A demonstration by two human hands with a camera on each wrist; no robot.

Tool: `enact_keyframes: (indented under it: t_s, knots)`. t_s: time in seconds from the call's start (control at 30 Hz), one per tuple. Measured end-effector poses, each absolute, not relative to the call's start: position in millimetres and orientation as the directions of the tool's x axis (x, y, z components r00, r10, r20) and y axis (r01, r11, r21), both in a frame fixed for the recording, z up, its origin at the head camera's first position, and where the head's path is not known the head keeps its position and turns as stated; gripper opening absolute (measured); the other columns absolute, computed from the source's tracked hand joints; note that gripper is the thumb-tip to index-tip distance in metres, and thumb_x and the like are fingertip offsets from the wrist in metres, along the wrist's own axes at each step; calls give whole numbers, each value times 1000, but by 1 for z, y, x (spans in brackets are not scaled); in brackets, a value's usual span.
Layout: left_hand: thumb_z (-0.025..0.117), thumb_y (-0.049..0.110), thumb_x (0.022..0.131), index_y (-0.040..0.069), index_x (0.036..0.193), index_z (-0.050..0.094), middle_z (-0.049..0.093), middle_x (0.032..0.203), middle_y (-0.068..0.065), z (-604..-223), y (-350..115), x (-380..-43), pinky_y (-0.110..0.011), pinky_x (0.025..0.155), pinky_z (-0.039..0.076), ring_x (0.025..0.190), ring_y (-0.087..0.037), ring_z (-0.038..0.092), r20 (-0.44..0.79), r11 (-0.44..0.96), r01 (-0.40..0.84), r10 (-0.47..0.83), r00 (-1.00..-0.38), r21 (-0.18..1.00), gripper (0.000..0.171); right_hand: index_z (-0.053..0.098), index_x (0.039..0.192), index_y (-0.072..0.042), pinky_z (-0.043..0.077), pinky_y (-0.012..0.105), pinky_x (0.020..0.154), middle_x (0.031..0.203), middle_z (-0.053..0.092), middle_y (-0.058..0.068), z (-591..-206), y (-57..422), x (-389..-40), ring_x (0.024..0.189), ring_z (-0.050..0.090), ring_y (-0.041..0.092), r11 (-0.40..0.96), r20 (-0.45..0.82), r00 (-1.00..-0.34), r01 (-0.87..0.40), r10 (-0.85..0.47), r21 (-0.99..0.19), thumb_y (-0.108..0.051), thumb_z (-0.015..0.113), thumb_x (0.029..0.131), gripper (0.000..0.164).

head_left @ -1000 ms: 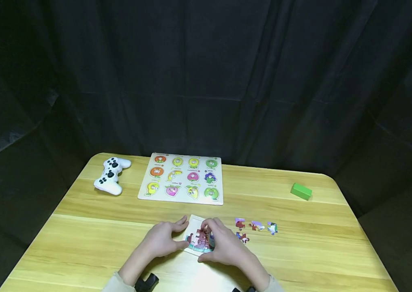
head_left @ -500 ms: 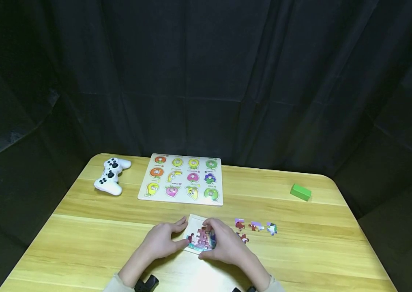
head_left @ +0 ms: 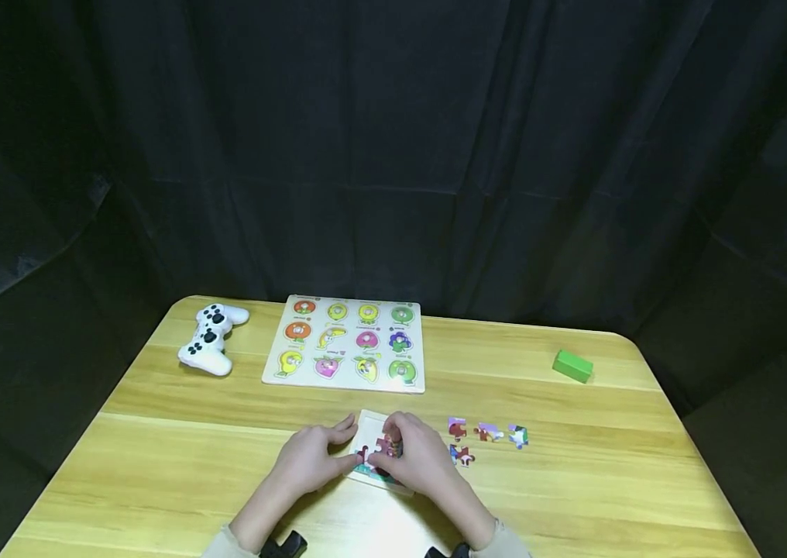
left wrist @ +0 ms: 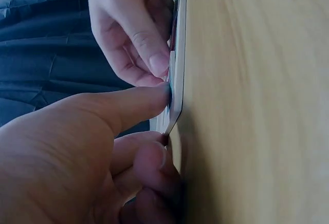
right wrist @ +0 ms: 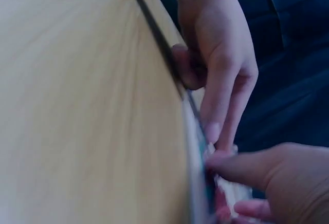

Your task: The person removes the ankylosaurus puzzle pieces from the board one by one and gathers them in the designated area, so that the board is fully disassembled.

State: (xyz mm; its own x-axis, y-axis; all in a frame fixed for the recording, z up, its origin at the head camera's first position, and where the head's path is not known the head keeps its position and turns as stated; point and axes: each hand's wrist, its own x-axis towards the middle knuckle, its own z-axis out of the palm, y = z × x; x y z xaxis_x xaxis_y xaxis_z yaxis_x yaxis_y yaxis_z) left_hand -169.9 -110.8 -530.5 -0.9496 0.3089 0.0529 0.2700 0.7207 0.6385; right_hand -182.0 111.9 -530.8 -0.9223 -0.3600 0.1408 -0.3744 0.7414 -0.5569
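Note:
A small jigsaw tray (head_left: 369, 423) with a pale rim lies flat near the table's front, partly filled with reddish and teal jigsaw pieces (head_left: 383, 447). My left hand (head_left: 306, 461) holds its left side, thumb over the edge and fingers around the corner in the left wrist view. Over the tray's right part, my right hand (head_left: 424, 457) has its thumb and curled fingers around pieces in the tray; the hand hides much of them. In the right wrist view the right thumb (right wrist: 241, 167) comes down close to the left fingertips. Several loose jigsaw pieces (head_left: 487, 432) lie right of the right hand.
Behind the tray lies a white fruit peg puzzle board (head_left: 343, 380). A white game controller (head_left: 208, 339) sits at the back left, and a green block (head_left: 572, 366) at the back right. Dark curtains (head_left: 393, 155) enclose the wooden table (head_left: 616, 480).
My right thumb has shifted left and away from the tray's near edge, across the pieces, with the right hand nearer the left one. The left hand still holds the tray.

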Motion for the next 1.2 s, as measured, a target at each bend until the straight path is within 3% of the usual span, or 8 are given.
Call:
enact_keyframes:
  t_s: [0.2, 0.43, 0.6, 0.93, 1.2]
  knots:
    - [84, 38, 90, 8, 135, 73, 64, 148, -1, -530, -112, -168, -49, 87, 62, 128, -38, 66, 47, 721, 284, 330, -943, 632, 56, 69, 100, -14, 45, 26, 64, 86, 57, -8, -528, 107, -183, 75, 52, 8, 745, 83, -943, -307, -323, -592, -36, 95, 75, 42]
    - [84, 40, 89, 8, 137, 72, 63, 149, 0, -528, -112, -167, -53, 93, 60, 130, -40, 65, 30, 724, 268, 324, -946, 636, 59, 73, 108, -13, 49, 25, 69, 92, 62, -7, -537, 117, -184, 80, 56, 7, 721, 150, -910, -399, -386, -566, -30, 88, 86, 32]
    - [85, 40, 88, 9, 137, 72, 63, 149, 1, -528, -111, -169, -55, 96, 59, 130, -40, 65, 31, 730, 257, 307, -951, 633, 59, 72, 113, -12, 52, 30, 74, 98, 62, -4, -535, 120, -183, 86, 58, 11, 710, 122, -906, -396, -405, -583, -21, 83, 90, 28]
    - [85, 43, 88, 11, 138, 72, 63, 149, 3, -526, -109, -172, -56, 98, 58, 132, -40, 63, 15, 733, 236, 295, -956, 638, 61, 66, 116, -8, 40, 24, 64, 90, 54, -4, -524, 121, -185, 74, 46, 7, 672, 60, -898, -368, -435, -643, -6, 80, 90, 30]
    - [85, 40, 87, 7, 136, 72, 63, 149, 0, -526, -109, -168, -57, 99, 57, 133, -42, 61, 20, 711, 243, 307, -951, 660, 60, 64, 115, -11, 51, 32, 76, 99, 58, -1, -525, 123, -181, 88, 56, 13, 665, 67, -894, -377, -442, -645, -8, 82, 87, 33]
